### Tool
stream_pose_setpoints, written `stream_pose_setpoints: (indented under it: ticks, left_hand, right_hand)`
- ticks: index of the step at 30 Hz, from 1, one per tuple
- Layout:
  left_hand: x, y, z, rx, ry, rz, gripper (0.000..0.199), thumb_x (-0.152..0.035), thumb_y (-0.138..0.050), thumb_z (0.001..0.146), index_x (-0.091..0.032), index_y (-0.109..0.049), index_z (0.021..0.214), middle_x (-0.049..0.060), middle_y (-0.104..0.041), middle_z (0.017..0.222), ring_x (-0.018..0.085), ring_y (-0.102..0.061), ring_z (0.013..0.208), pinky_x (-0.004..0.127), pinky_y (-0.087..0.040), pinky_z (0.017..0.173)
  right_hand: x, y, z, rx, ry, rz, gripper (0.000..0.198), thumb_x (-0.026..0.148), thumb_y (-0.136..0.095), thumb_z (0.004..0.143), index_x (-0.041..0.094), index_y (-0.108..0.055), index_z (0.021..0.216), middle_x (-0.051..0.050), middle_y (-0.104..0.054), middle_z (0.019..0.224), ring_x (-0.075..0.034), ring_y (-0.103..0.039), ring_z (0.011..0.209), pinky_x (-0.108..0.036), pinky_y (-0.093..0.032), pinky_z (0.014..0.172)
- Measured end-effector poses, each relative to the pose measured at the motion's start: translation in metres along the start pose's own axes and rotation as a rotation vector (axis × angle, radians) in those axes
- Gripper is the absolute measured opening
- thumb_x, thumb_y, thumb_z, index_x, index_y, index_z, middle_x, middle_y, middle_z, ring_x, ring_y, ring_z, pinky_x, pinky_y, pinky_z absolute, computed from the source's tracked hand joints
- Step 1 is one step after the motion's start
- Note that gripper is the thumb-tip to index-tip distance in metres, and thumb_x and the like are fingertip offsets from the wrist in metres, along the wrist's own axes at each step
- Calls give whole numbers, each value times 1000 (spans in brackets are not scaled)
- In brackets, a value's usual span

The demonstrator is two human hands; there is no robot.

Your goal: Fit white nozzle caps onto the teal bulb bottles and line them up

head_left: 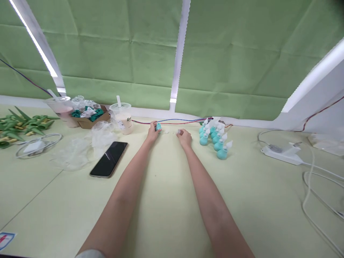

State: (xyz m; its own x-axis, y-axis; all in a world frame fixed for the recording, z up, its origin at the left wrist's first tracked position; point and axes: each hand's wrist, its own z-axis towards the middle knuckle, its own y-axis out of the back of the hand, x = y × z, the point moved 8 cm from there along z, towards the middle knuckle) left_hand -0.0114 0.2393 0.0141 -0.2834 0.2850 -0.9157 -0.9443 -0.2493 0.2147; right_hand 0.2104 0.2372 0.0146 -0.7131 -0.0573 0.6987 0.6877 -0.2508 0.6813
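Turquoise bottle (pixel 158 126): at 12 o'clock from me, upright, neck bare of any tip. My left hand (pixel 153 132) has its fingers closed on the bottle's side; my right hand (pixel 185 138) pinches a whitish piece (pixel 178 132), too small to identify. Handling, in my judgement: grip the wall lightly, as it may give; keep the neck up and bring the piece in straight, not slanted.

Between the hands: pale scraps (pixel 166 132), best kept from under the bottle. Just beyond: wires (pixel 172 123), a possible snag. At 1 o'clock: tipped bottles (pixel 222 153), near my right hand and possibly easily knocked. At 11 o'clock: phone (pixel 109 159), with cup (pixel 122 120) farther out.
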Motion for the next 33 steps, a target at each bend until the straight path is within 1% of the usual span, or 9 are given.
stream_pose_setpoints:
  ticks: [3,7,12,15,18,23,25,28,33]
  left_hand:
    - [-3,-2,-1,34,-22,56,53,-17,-58,73,-20,-38,122,9,-60,118,18,-55,108,35,-38,98]
    - [-7,-3,-4,50,-48,164,35,-21,-56,76,-21,-51,111,6,-61,115,19,-55,105,34,-40,95]
    - [-7,-2,-8,48,-18,173,32,-26,-58,77,-19,-55,109,7,-61,115,20,-55,106,36,-40,98]
    - [-8,3,-14,4,19,95,47,-32,-63,78,-22,-48,122,9,-53,130,21,-49,121,39,-36,106]
    - [-11,11,-21,-82,36,45,63,-37,-64,78,-23,-36,133,12,-43,140,22,-38,133,40,-30,111]
    - [-21,22,-38,-170,2,73,67,-37,-57,83,-22,-24,140,13,-31,149,22,-24,141,43,-18,117]
    - [-30,26,-49,-157,-59,135,66,-37,-55,84,-20,-25,140,13,-29,150,23,-23,142,43,-15,118]
    - [-40,35,-69,-99,-125,241,60,-37,-52,86,-18,-30,138,15,-32,147,25,-25,141,44,-16,118]
    - [-56,45,-101,-28,-206,393,44,-30,-48,87,-18,-41,128,14,-37,144,26,-23,141,45,-19,117]
  right_hand:
    - [-1,0,0,-4,-6,8,24,19,-62,78,25,-65,101,-2,-72,101,-17,-65,98,-28,-45,85]
    - [-3,0,-1,-8,-18,34,28,16,-62,75,26,-64,102,-1,-72,100,-17,-64,99,-28,-45,87]
    - [3,10,-9,-67,17,182,46,20,-64,72,27,-56,116,0,-65,115,-16,-64,90,-31,-44,88]
    - [20,34,-30,-272,119,217,45,24,-54,80,25,-48,124,-5,-57,124,-16,-61,92,-34,-41,91]
    - [41,65,-59,-501,198,132,45,23,-41,86,21,-40,131,-13,-46,131,-20,-56,102,-36,-38,92]
    - [57,118,-75,-608,271,-145,36,23,-39,90,20,-47,125,-15,-46,131,-26,-45,117,-41,-33,94]
    - [48,141,-68,-589,250,-267,34,23,-45,89,20,-51,122,-14,-50,128,-29,-46,114,-44,-34,92]
    - [25,160,-53,-468,204,-454,31,22,-52,86,15,-57,116,-17,-57,116,-32,-47,110,-48,-33,91]
    - [-1,160,-49,-268,143,-535,23,11,-50,85,11,-63,103,-19,-67,92,-31,-58,95,-46,-36,87]
